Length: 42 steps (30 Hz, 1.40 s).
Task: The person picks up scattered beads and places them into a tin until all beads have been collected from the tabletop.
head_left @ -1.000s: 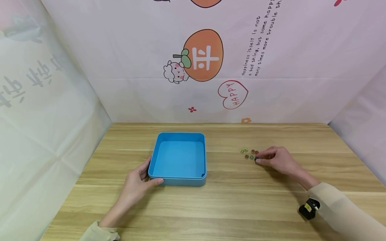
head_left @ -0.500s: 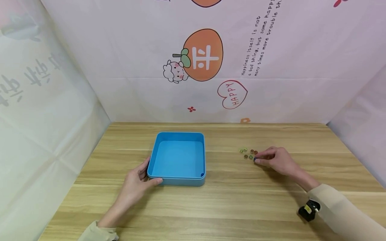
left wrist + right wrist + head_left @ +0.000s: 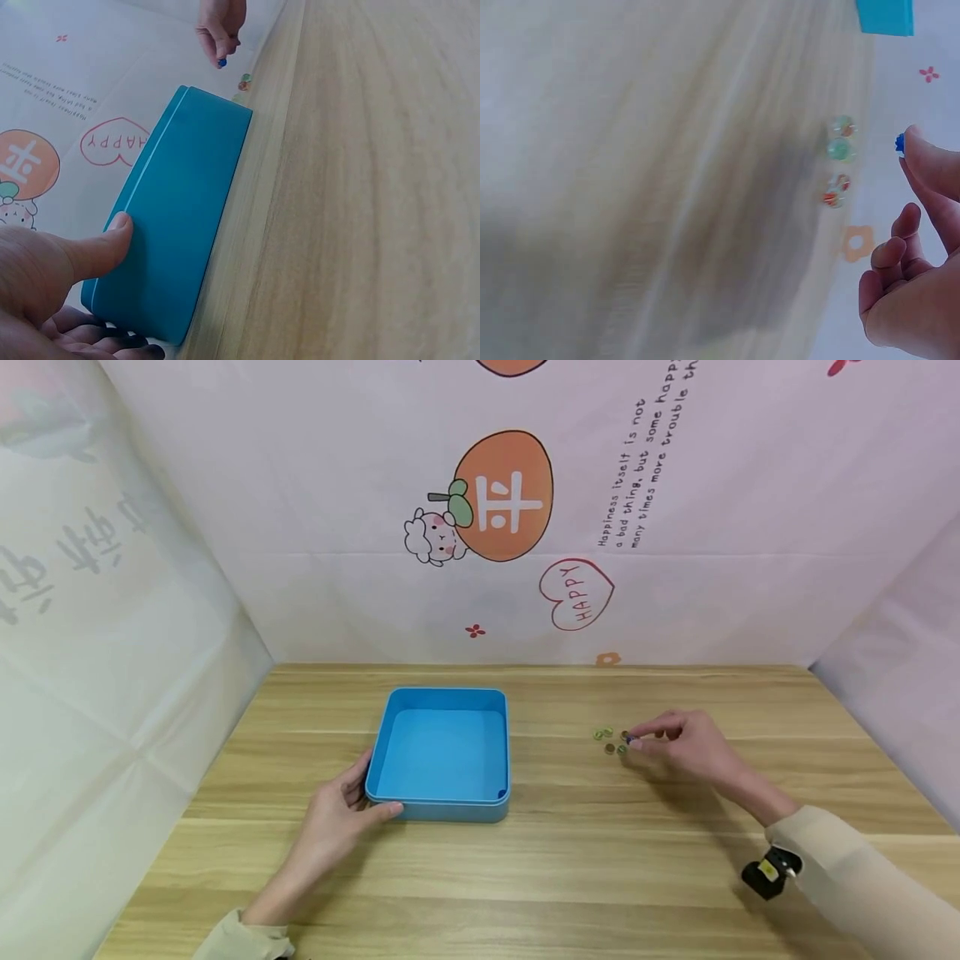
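Note:
Between thumb and index finger, my right hand point(image 3: 693, 747) pinches a small blue bead point(image 3: 900, 145), raised above the table. Just left of that hand in the head view lie several small glassy beads, among them a green bead point(image 3: 840, 149) and a red-and-clear bead point(image 3: 832, 199). My left hand point(image 3: 341, 818) grips the near left corner of a square, open blue box point(image 3: 450, 812), its thumb on the front wall and its fingers at the left side. One small dark blue bead point(image 3: 501, 793) lies inside the box, in the near right corner.
The wood-grain table point(image 3: 570, 877) meets a white printed cloth backdrop point(image 3: 337, 593) at its far edge. Cloth also hangs on both sides. A small black device point(image 3: 772, 872) is worn at the right wrist, below the beige sleeve.
My right hand has risen off the table with the blue bead pinched in it, shifting slightly up and left in the head view. The left hand and box stay put.

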Available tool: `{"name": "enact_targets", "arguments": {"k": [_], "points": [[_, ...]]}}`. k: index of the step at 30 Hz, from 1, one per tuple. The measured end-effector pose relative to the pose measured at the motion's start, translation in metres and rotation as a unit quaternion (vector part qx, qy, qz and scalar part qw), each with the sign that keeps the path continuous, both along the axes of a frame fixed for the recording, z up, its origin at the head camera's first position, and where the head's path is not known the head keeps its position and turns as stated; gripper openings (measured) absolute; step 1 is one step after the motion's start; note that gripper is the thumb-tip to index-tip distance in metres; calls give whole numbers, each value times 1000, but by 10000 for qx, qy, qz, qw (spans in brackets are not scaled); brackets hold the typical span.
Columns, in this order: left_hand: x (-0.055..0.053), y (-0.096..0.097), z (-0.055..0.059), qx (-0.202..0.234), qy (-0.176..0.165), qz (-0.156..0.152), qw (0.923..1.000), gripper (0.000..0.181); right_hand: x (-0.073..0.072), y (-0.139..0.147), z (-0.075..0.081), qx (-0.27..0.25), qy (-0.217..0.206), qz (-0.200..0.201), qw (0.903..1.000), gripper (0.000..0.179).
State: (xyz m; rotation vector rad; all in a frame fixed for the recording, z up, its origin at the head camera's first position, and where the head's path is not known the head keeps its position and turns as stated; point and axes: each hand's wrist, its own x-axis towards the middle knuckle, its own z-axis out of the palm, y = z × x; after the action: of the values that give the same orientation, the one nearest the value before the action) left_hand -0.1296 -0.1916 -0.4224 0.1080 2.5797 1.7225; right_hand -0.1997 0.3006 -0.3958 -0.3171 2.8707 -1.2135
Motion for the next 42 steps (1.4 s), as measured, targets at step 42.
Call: {"name": "enact_targets", "arguments": {"k": [42], "points": [[1, 0, 2, -109, -14, 20, 9999, 94, -38, -136, 88, -628, 67, 1148, 9914, 15]]}}
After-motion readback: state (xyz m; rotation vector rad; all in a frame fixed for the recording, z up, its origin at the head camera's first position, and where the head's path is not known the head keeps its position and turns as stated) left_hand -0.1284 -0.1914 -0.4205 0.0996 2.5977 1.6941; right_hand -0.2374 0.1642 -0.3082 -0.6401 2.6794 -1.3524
